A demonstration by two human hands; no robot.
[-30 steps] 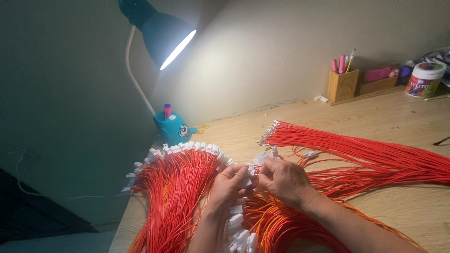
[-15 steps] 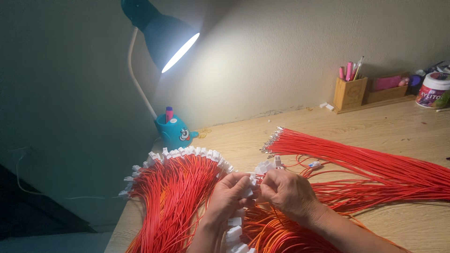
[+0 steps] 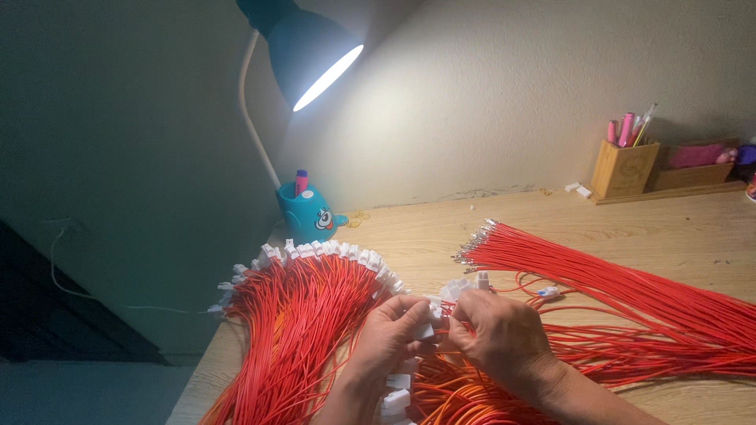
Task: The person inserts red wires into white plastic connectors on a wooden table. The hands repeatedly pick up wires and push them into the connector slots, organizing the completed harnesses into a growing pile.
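Now at wooden desk [image 3: 630, 228], both hands meeting mid-frame, low. Left hand [image 3: 391, 334] curled, thumb + fingers pinching small white connector [image 3: 424, 330] on end of red wire; connector sits between the two hands, just above heap of loose red wires [image 3: 465, 389]. Right hand [image 3: 496, 334] touching left, fingertips pressed together at same connector; exact pinch hidden by knuckles, so can't tell what it grips. Fan of red wires w/ white connector ends [image 3: 315, 256] spread to left of hands, arc running from desk edge toward fingers. Bundle of bare-tipped red wires [image 3: 614, 279] lying to right, metal tips pointing left, near right hand but apart. Teal desk lamp [image 3: 311, 59] lit overhead; teal cartoon-eyed base [image 3: 311, 216] behind fan. Wooden pen holder w/ pink pens [image 3: 624, 167] far back right by wall.
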